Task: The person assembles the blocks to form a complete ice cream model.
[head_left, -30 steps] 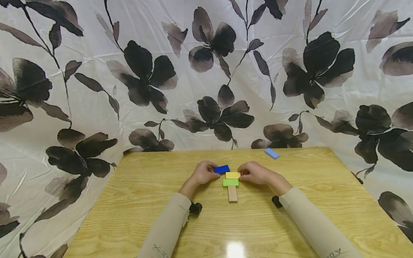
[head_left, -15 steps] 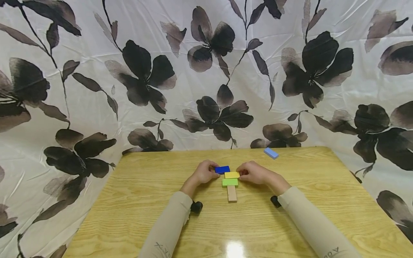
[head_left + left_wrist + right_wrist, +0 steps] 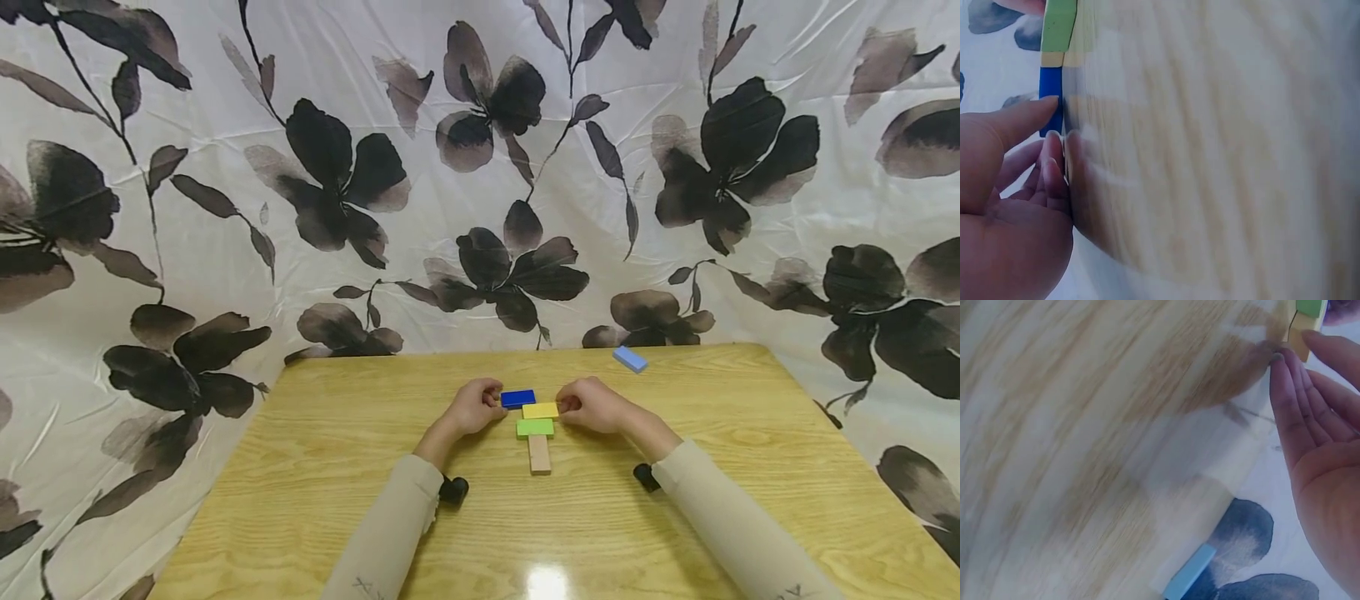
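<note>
A left hand (image 3: 471, 408), thumb and fingers parted, borders the left end of a dark blue, wooden-looking oblong block (image 3: 517, 400) just beyond a yellow, wooden-looking oblong block (image 3: 540, 411); the right hand (image 3: 596, 406), thumb also apart, flanks the latter's right end. A snagging fingertip could skew both.

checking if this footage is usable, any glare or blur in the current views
Head: white glare on the table's near part; left wrist: tabletop smeared into soft streaks, blue block clearer; right wrist: dim, slightly soft, with a darker patch beside the right hand.
</note>
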Motion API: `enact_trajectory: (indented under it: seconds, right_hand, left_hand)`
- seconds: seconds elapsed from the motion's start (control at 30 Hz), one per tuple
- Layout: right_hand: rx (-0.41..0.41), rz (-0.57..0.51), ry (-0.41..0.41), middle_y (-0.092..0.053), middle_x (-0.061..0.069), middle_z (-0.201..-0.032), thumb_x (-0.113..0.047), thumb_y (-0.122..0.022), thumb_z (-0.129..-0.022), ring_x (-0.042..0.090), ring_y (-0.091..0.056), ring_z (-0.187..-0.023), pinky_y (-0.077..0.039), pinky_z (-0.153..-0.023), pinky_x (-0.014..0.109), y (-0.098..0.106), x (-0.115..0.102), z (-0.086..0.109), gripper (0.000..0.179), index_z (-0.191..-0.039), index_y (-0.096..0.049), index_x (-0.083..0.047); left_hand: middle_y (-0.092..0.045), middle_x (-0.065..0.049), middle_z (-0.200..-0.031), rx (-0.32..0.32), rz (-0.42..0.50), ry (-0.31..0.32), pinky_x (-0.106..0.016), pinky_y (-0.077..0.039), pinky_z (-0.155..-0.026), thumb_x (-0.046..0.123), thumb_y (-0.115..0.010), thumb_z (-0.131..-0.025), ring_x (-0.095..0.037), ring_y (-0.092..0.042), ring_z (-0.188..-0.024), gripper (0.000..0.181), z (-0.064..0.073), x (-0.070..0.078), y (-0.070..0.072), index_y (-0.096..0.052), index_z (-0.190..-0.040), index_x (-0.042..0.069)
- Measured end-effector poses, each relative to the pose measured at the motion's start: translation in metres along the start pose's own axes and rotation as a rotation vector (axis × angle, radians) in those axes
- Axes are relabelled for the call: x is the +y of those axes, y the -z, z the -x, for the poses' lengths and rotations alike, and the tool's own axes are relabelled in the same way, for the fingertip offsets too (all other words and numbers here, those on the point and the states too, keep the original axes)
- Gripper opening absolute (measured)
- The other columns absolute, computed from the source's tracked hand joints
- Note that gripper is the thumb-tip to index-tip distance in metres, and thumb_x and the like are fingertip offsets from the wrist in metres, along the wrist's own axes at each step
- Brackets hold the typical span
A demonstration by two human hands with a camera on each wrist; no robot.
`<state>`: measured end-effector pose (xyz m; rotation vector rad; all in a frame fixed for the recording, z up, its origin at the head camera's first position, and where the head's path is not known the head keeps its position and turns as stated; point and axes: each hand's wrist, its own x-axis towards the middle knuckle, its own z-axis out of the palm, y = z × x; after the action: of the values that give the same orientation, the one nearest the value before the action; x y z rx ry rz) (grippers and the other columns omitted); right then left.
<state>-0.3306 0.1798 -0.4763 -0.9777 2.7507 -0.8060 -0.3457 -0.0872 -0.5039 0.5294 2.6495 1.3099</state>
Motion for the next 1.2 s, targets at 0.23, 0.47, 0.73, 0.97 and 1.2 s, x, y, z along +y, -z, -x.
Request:
enact_trajectory:
  seconds: [0.23, 0.47, 0.73, 0.97, 1.2]
  right_hand:
    - [0.038, 0.004, 0.007, -0.059, -0.003, -0.074, 0.000, -0.072, -0.090, 0.010, -0.050, -0.070, -0.043, -0.070, 0.029, -0.003, 0.001, 0.000, 0.010, -0.083, -0.068, -0.005]
    - [0.047, -0.024, -0.021, -0.063, 0.000, -0.077, 0.001, -0.073, -0.089, 0.010, -0.053, -0.072, -0.045, -0.070, 0.028, -0.005, -0.001, -0.001, 0.003, -0.089, -0.071, -0.001]
    - [0.057, -0.040, -0.040, -0.065, 0.001, -0.081, 0.000, -0.072, -0.090, 0.011, -0.055, -0.075, -0.048, -0.073, 0.029, -0.008, -0.002, -0.002, 0.006, -0.096, -0.073, 0.001]
    - [0.058, -0.051, -0.063, -0.064, 0.000, -0.081, -0.001, -0.071, -0.091, 0.012, -0.054, -0.075, -0.046, -0.071, 0.029, -0.010, -0.003, -0.003, 0.005, -0.095, -0.073, 0.001]
    - [0.061, -0.056, -0.078, -0.067, 0.001, -0.085, 0.000, -0.070, -0.090, 0.012, -0.055, -0.076, -0.048, -0.073, 0.029, -0.011, -0.001, -0.005, 0.009, -0.098, -0.075, 0.000]
  left_hand:
    - [-0.059, -0.008, -0.097, -0.001, -0.020, -0.022, -0.032, -0.047, -0.079, -0.002, -0.067, -0.095, -0.017, -0.052, -0.085, 0.034, -0.001, 0.003, -0.001, -0.062, -0.128, -0.009]
    - [-0.059, -0.010, -0.098, -0.005, -0.054, -0.047, -0.034, -0.046, -0.080, -0.004, -0.063, -0.096, -0.019, -0.051, -0.085, 0.033, 0.000, 0.008, -0.003, -0.062, -0.128, -0.010]
    - [-0.062, -0.013, -0.101, -0.013, -0.052, -0.043, -0.036, -0.048, -0.082, -0.006, -0.061, -0.095, -0.020, -0.052, -0.086, 0.034, 0.001, 0.011, -0.005, -0.062, -0.129, -0.011]
    - [-0.062, -0.014, -0.102, -0.023, -0.058, -0.048, -0.034, -0.047, -0.080, -0.006, -0.060, -0.095, -0.019, -0.051, -0.085, 0.034, -0.001, 0.012, -0.006, -0.062, -0.129, -0.010]
    - [-0.064, -0.013, -0.105, -0.022, -0.098, -0.051, -0.034, -0.047, -0.081, -0.003, -0.062, -0.097, -0.018, -0.052, -0.086, 0.033, -0.002, 0.012, -0.009, -0.063, -0.130, -0.007]
